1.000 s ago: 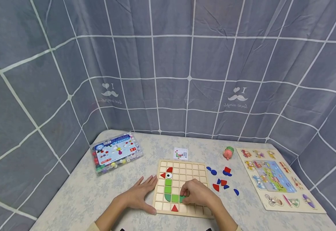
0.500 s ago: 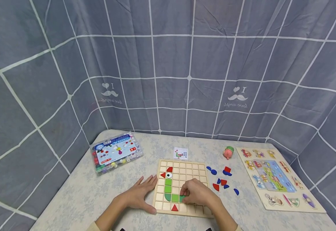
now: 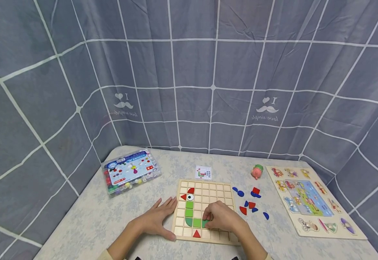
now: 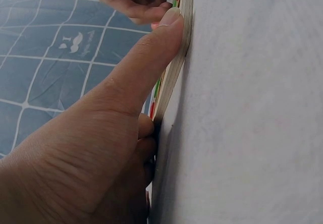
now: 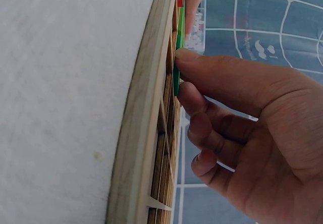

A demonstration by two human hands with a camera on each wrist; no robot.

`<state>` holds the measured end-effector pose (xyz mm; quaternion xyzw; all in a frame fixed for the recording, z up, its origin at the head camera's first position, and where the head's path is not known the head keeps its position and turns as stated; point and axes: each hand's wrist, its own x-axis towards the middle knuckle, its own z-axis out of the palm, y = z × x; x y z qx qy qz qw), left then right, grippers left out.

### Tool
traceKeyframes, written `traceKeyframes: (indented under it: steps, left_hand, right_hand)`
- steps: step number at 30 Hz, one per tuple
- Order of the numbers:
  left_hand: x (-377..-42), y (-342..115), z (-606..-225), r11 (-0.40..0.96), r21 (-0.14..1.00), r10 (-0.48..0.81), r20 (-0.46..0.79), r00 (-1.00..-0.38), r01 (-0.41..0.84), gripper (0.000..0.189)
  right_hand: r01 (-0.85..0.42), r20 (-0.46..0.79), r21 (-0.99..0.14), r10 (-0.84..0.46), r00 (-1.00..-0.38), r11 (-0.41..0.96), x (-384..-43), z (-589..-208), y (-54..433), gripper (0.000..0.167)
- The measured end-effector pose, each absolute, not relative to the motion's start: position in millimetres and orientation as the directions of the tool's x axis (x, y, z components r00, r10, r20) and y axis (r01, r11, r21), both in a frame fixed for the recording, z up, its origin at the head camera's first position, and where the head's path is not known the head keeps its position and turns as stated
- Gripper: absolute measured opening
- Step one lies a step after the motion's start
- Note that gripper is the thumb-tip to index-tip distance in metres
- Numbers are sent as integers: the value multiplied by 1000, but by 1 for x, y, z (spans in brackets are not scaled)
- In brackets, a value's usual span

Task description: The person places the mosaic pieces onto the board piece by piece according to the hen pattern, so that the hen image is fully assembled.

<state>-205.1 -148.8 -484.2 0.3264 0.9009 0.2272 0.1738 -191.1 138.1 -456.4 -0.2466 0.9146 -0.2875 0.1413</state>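
Observation:
A wooden grid board [image 3: 215, 187] lies on the table. My left hand [image 3: 153, 220] rests along its left side, fingers spread, the thumb [image 4: 156, 47] against the board's edge in the left wrist view. My right hand [image 3: 221, 218] pinches a dark green tile [image 3: 204, 224] between thumb and index finger, down at the grid just right of a light green square [image 3: 197, 223]; its shape is mostly covered. The other right fingers are loosely curled. A dark green quarter-circle [image 3: 189, 222], two more light green squares, red pieces and a white eye disc [image 3: 190, 198] sit in other cells.
Right of the board lie loose blue and red pieces [image 3: 243, 210]. A small pattern card [image 3: 203, 173] is behind it. A clear box of beads [image 3: 132, 171] stands back left. To the right are a pink and green toy [image 3: 256, 172] and a picture puzzle board [image 3: 306, 231].

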Motion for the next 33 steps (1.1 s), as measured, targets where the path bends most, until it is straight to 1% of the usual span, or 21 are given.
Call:
traceKeyframes:
  steps: [10,20,27,33]
  left_hand:
    - [-206,-149,-483,680,523,670,-158,-725,514,116]
    - [-204,-149,-483,681,523,669,-160,-726,512,116]
    - [-203,-150,-484,678,524,669,-150,-728,515,116]
    - [-203,-150,-484,672,527,675,-144,-724,521,116]
  right_hand:
    - [-362,-122,-602,-530,-839,712,-191,-455,138,10]
    - [-313,-142,-638,-507,-850,703,-189,-453,144,10]
    - [-283,-131,-644,-467,-875,711,-191,-454,165,14]
    - [-263,-95,-635,-412,-906,726,-196,-455,199,17]
